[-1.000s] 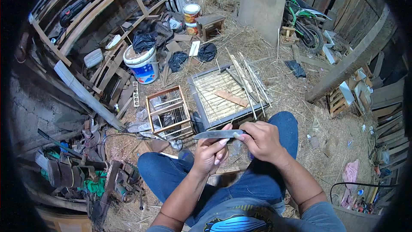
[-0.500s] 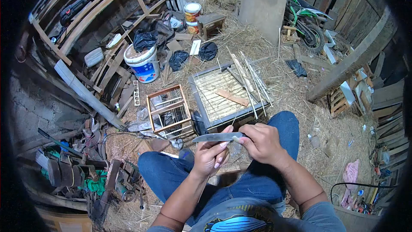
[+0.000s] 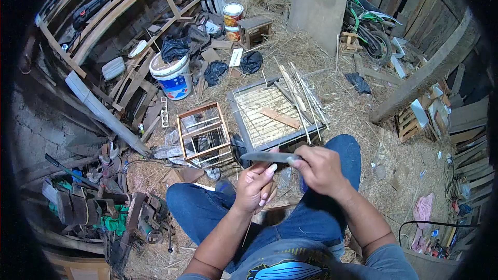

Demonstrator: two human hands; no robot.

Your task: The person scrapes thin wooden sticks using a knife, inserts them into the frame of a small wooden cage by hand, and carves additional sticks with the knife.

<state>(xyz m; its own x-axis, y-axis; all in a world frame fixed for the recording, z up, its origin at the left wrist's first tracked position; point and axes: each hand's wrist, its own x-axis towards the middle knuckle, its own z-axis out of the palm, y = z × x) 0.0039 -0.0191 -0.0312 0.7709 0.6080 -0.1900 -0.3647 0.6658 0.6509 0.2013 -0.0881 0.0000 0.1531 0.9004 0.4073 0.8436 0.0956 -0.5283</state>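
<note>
My right hand (image 3: 320, 170) is closed round the handle of a knife (image 3: 265, 156), whose broad metal blade points left and is slightly blurred. Just below the blade, my left hand (image 3: 255, 187) has its fingers bent in a pinch. A thin stick (image 3: 247, 228) runs down from that hand toward my lap; its upper part is mostly hidden by the fingers and blade. Both hands are held above my lap, between my knees.
Beyond my knees stands a dark-framed slatted panel (image 3: 241, 116) with loose sticks and a flat wood strip (image 3: 280, 117) on it. Left of it is a small wooden frame cage (image 3: 180, 132). A paint bucket (image 3: 174, 75) stands farther back; a post (image 3: 415, 80) leans right.
My right hand and the knife have moved slightly up and to the right. My left hand stays nearly in place, its fingers shifted a little.
</note>
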